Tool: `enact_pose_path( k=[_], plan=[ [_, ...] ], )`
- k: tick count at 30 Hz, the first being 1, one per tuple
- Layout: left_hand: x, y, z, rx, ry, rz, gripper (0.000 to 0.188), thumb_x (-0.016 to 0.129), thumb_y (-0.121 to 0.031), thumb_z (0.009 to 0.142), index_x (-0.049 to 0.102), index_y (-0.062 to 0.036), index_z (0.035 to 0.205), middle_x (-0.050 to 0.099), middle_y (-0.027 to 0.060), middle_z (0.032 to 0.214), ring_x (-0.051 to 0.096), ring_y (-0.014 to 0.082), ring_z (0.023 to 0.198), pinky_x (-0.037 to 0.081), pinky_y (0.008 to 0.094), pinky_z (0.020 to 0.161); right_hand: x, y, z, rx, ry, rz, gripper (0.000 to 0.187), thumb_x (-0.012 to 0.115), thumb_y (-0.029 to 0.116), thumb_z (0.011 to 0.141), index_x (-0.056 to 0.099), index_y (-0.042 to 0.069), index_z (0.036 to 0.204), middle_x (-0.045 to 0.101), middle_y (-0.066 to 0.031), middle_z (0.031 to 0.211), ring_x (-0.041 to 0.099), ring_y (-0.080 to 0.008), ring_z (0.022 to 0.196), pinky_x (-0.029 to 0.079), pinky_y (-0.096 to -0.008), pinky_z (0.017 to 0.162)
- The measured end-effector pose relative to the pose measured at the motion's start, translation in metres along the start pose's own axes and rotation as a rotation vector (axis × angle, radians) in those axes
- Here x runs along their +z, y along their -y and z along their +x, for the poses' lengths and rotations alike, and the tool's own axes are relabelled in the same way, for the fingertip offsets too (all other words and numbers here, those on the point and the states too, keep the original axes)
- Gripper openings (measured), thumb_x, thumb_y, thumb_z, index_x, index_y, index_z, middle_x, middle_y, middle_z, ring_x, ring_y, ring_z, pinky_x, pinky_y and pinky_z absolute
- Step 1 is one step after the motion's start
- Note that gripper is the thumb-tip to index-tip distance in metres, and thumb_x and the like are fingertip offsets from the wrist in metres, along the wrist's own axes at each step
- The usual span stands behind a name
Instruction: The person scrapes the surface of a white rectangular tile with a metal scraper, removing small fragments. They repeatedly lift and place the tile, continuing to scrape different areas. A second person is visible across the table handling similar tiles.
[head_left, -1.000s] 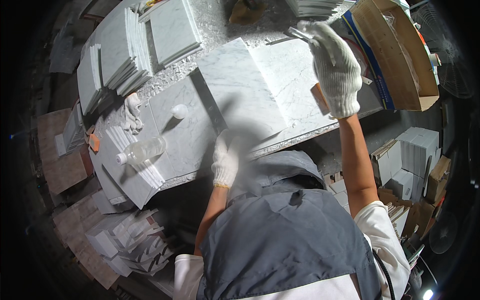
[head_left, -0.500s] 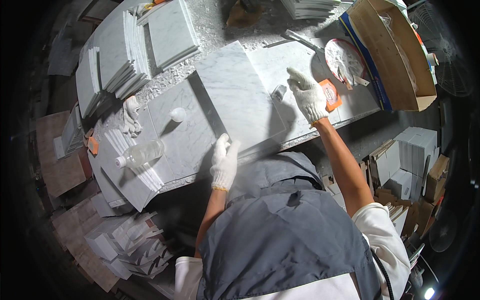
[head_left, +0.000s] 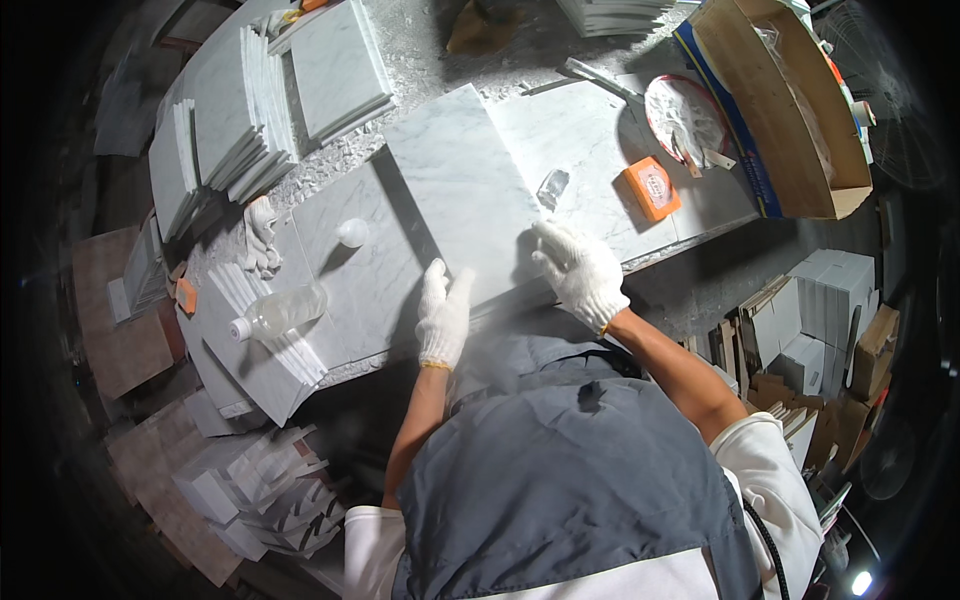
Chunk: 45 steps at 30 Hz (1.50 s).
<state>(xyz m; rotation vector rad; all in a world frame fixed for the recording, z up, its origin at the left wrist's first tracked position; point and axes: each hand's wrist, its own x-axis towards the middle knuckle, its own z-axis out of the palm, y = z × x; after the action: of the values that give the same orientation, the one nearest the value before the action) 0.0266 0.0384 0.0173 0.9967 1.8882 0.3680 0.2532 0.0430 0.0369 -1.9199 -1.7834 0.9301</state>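
Observation:
A grey-veined white marble tile [head_left: 465, 175] lies before me on other flat tiles, its left edge casting a dark shadow. My left hand [head_left: 443, 315], in a white knit glove, grips its near left corner, with thumb and fingers at the edge. At the tile's right edge is my gloved right hand [head_left: 582, 272]; its fingers are extended, slightly apart and touching the tile near its edge. A small clear, glassy-looking block [head_left: 552, 188] sits just beyond those fingers. Farther right lies an orange box-shaped block [head_left: 652, 188] with a pale label.
Stacked marble tiles [head_left: 245, 110] stand at the far left. A clear bottle [head_left: 285, 312], a small whitish translucent piece [head_left: 352, 233] and a spare glove [head_left: 262, 235] lie left. To the right are a red-rimmed bowl of white paste [head_left: 685, 115] and an open cardboard box [head_left: 765, 100].
My right hand has moved left and nearer to me, from above the orange block to the tile's right edge. My left hand stays at the tile's near left corner.

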Motion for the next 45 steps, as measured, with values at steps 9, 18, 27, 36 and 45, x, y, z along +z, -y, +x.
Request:
enact_pose_path(
  k=[9, 18, 27, 36, 45],
  plan=[
    [-0.012, -0.011, 0.011, -0.082, 0.079, -0.111, 0.090, 0.071, -0.049, 0.091, 0.036, 0.0026, 0.155, 0.051, 0.0210, 0.150, 0.051, 0.0310, 0.136, 0.035, 0.0397, 0.117, -0.002, 0.009, -0.003, -0.197, -0.159, -0.062, 0.033, 0.073, 0.023, 0.087, 0.060, 0.014, 0.116, 0.069, -0.0099, 0.101, 0.066, -0.0353, 0.091, 0.055, -0.0455, 0.078],
    [-0.004, -0.047, -0.019, -0.287, 0.031, -0.556, 0.070, 0.067, -0.044, 0.098, 0.045, 0.0009, 0.147, 0.062, 0.0106, 0.129, 0.064, 0.0203, 0.112, 0.061, 0.0365, 0.065, -0.018, 0.044, 0.060, 0.183, 0.142, 0.075, 0.088, 0.073, 0.053, 0.089, 0.032, 0.009, 0.154, 0.067, -0.0282, 0.119, 0.067, -0.0437, 0.106, 0.054, -0.0501, 0.087],
    [0.014, -0.046, -0.044, -0.039, -0.092, -0.406, 0.064, 0.066, -0.030, 0.101, 0.045, 0.0136, 0.143, 0.061, 0.0181, 0.134, 0.059, 0.0220, 0.119, 0.045, 0.0299, 0.103, 0.006, -0.005, 0.081, 0.245, -0.106, 0.558, 0.041, 0.056, 0.030, 0.105, 0.064, 0.001, 0.133, 0.070, -0.0185, 0.122, 0.066, -0.0277, 0.113, 0.050, -0.0360, 0.097],
    [0.030, -0.140, -0.074, 0.361, -0.012, -0.400, 0.052, 0.076, -0.024, 0.093, 0.056, 0.0079, 0.129, 0.071, 0.0155, 0.107, 0.068, 0.0271, 0.093, 0.055, 0.0371, 0.084, -0.103, -0.013, 0.075, 0.234, -0.172, 1.054, 0.026, 0.062, 0.029, 0.103, 0.068, 0.004, 0.105, 0.065, 0.0000, 0.093, 0.057, -0.0083, 0.085, 0.048, -0.0268, 0.076],
    [0.100, -0.235, -0.016, 0.969, 0.012, 0.084, 0.053, 0.074, -0.037, 0.092, 0.061, -0.0016, 0.129, 0.071, 0.0169, 0.108, 0.070, 0.0335, 0.097, 0.055, 0.0435, 0.086, -0.377, -0.122, 0.173, -0.478, -0.372, 1.102, 0.010, 0.061, 0.011, 0.099, 0.059, 0.006, 0.090, 0.053, 0.0049, 0.082, 0.049, -0.0072, 0.071, 0.046, -0.0252, 0.062]
  ],
)
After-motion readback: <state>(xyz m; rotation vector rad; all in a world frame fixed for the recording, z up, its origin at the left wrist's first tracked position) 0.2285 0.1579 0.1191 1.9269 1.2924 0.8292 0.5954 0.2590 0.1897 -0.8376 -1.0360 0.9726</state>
